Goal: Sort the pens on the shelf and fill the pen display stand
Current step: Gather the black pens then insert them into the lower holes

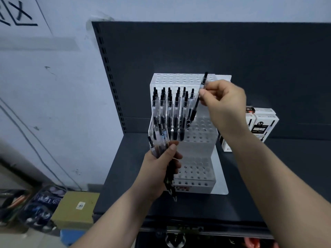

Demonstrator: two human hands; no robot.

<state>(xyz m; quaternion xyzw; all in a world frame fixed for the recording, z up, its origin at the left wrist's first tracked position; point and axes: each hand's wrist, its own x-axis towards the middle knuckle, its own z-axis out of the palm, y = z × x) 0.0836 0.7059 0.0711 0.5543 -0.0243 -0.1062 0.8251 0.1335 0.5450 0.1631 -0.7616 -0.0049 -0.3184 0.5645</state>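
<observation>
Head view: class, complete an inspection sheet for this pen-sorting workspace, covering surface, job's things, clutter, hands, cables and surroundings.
Surface: dark shelf with a white display stand on it.
Job's things: upright pens fill the left holes of one upper tier; the other holes in view are empty.
Clutter: white pen boxes to the right of the stand.
Hands: left hand grips a bundle of pens; right hand pinches a single pen, tilted, over the stand.
Cables: thin dark lines on the left wall, possibly cables.
Surroundings: dark back panel, pale wall, cardboard box and patterned bags below left.
</observation>
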